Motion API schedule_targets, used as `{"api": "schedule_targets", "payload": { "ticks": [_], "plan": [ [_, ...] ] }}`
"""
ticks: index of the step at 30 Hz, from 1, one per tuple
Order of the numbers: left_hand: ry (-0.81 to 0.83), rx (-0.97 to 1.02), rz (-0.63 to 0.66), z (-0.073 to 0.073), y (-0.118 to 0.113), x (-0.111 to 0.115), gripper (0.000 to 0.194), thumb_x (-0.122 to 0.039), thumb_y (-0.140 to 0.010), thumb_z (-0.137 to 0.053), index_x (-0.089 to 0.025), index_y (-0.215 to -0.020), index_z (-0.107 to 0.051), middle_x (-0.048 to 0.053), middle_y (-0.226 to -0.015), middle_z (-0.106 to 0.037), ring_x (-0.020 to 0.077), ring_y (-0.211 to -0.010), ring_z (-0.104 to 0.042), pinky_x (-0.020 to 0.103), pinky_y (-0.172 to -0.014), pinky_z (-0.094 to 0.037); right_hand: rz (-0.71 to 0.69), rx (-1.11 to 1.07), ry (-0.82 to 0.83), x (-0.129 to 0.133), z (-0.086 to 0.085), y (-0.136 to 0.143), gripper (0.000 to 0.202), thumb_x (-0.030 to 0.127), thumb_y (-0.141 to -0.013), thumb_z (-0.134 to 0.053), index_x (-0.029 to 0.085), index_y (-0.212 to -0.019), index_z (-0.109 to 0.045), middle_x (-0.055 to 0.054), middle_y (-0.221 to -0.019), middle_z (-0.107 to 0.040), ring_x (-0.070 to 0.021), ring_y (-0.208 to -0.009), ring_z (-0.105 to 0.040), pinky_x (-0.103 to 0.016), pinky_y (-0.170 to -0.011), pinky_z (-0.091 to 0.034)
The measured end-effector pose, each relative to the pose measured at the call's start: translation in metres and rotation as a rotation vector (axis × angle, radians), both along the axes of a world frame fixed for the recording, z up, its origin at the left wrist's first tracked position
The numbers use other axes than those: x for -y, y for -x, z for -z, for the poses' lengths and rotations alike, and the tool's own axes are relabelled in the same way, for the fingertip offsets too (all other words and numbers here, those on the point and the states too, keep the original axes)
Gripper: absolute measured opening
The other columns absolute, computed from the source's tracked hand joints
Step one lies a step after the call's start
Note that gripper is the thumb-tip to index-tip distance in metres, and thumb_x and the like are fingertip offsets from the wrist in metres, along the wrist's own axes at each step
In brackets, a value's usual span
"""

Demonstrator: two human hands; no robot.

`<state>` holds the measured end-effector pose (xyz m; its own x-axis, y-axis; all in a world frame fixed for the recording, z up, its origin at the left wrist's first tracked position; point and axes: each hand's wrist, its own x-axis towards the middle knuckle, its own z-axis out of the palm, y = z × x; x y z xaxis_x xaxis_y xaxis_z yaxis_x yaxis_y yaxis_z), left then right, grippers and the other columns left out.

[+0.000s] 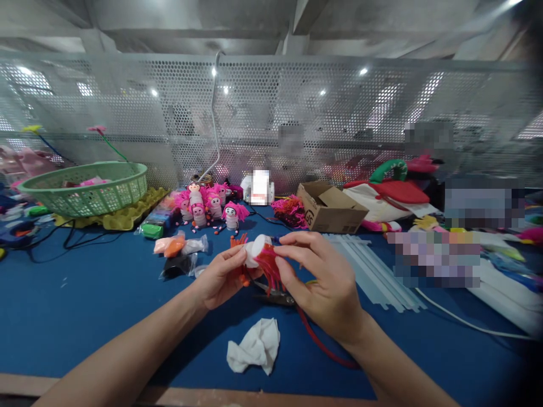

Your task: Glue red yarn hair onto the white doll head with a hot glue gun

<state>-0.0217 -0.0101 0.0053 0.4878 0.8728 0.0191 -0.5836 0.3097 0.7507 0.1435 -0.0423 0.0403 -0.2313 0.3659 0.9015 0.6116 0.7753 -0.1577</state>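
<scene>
Currently, white cylinder (pixel 261 244) with red-pink strands (pixel 269 267) is held centrally above blue table (pixel 106 305). I see left hand (pixel 227 272) pinching cylinder; right hand (pixel 324 277) narrowly spread at strands, grip I cannot tell. Best practice: brace cylinder, lay strands flat, even. Crumpled tissue (pixel 257 346) lies nearer; dolls (pixel 198 213) cluster beyond.

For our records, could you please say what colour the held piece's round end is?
White; the round end shows best in the head view.

Basket (pixel 97 195) left of dolls (pixel 198 216), carton (pixel 339 219) to their right; tissue (pixel 255 346) nearest table edge (pixel 25 384).
</scene>
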Motion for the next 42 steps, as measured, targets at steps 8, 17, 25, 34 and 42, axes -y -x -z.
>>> {"api": "schedule_targets", "payload": {
  "ticks": [8,17,25,34,42],
  "plan": [
    [-0.007,0.010,0.012,0.0025,0.0009,-0.0010,0.028,-0.024,-0.071,-0.063,-0.012,-0.097,-0.064,0.005,-0.083,-0.067,0.0128,-0.075,-0.060,0.024,-0.073,-0.045,0.029,0.032,-0.023,-0.0004,0.0012,0.0012,0.018,0.007,-0.072,-0.056,0.018,-0.084,-0.063,-0.009,-0.090,-0.059,-0.0160,-0.076,-0.055,-0.031,-0.062,-0.048],
    [-0.013,0.026,0.008,0.0021,0.0003,-0.0006,0.027,-0.022,-0.071,-0.062,-0.010,-0.095,-0.064,0.006,-0.083,-0.067,0.0134,-0.075,-0.060,0.025,-0.075,-0.045,0.007,0.025,0.020,-0.0004,0.0023,0.0024,0.017,0.008,-0.073,-0.055,0.018,-0.084,-0.063,-0.008,-0.089,-0.058,-0.0165,-0.078,-0.056,-0.031,-0.063,-0.048],
    [-0.006,0.031,0.006,0.0029,0.0008,-0.0010,0.025,-0.021,-0.072,-0.062,-0.011,-0.095,-0.064,0.006,-0.089,-0.067,0.0138,-0.080,-0.061,0.025,-0.079,-0.044,-0.019,-0.026,0.045,0.0009,0.0025,0.0019,0.016,0.010,-0.074,-0.055,0.019,-0.084,-0.063,-0.007,-0.087,-0.057,-0.0165,-0.077,-0.057,-0.033,-0.068,-0.050],
    [-0.012,0.033,0.011,0.0007,-0.0002,-0.0004,0.026,-0.021,-0.071,-0.063,-0.012,-0.094,-0.064,0.005,-0.085,-0.067,0.0125,-0.077,-0.060,0.023,-0.075,-0.045,-0.024,0.007,0.052,0.0000,0.0032,0.0031,0.020,0.009,-0.075,-0.054,0.019,-0.090,-0.063,-0.007,-0.088,-0.056,-0.0160,-0.079,-0.056,-0.031,-0.065,-0.049],
    [-0.028,0.024,0.013,0.0018,0.0006,-0.0012,0.026,-0.023,-0.071,-0.062,-0.012,-0.094,-0.064,0.006,-0.083,-0.067,0.0131,-0.076,-0.060,0.024,-0.075,-0.044,-0.036,0.004,0.079,0.0008,0.0031,0.0025,0.020,0.010,-0.075,-0.054,0.020,-0.090,-0.063,-0.007,-0.090,-0.055,-0.0155,-0.078,-0.056,-0.031,-0.063,-0.049]
  ]
}}
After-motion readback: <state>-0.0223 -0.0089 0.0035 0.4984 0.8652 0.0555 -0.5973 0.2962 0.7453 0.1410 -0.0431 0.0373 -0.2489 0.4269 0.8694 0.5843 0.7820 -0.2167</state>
